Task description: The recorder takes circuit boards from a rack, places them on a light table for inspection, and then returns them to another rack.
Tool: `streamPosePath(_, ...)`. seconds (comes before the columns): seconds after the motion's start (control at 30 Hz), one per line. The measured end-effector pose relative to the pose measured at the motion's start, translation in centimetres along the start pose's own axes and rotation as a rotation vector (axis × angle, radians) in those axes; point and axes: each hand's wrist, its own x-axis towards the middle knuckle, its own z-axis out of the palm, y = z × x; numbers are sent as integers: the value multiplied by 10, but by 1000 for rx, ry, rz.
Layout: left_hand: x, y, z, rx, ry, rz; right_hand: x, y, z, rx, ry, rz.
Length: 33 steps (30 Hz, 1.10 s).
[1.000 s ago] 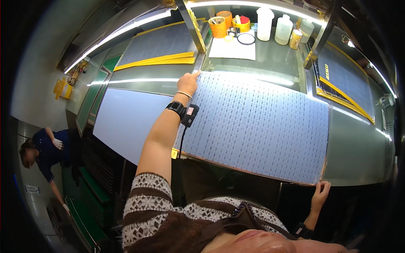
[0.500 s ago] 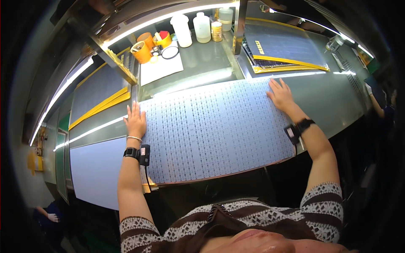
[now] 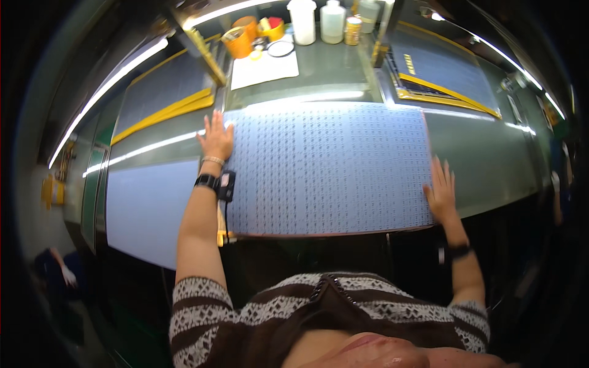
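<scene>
A wide pale-blue sheet printed with rows of small dark marks lies flat on the bench in front of me. My left hand rests with spread fingers at its left edge, near the far left corner. At the right edge, about midway along, my right hand lies with its fingers stretched out and the thumb toward the sheet. Neither hand grasps anything that I can see. To the left of the printed sheet lies a plain pale-blue sheet, apart from both hands.
Yellow-edged dark panels lie at the far left, and similar panels at the far right. White bottles, orange tubs and a white paper stand or lie at the back. Metal posts rise from the bench.
My right hand has slid from the far right corner nearer to me along the right edge. The left hand stays at the left edge. The whole view has shifted.
</scene>
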Motion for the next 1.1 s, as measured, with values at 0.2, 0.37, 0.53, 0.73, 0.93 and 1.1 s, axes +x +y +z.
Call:
streamPosePath(0.2, -63, -16, -9, -11, -87, -31, -114, -62, -8, -126, -1, 43)
streamPosePath(0.37, -209, -24, -13, -31, 123, 128, -55, -137, 15, 134, 38, -238)
streamPosePath(0.53, -275, -26, -27, 42, 79, 13, -35, -147, 38, 175, 133, -263)
streamPosePath(0.73, -272, -38, -38, 2, 224, 31, -29, -146, 45, 113, 197, -296)
streamPosePath(0.93, -296, -83, -55, -208, 835, -445, -37, -136, 42, 44, 192, -323)
streamPosePath(1.1, -328, -159, -5, -1465, 593, -1348, -37, -112, 26, -47, 208, -429)
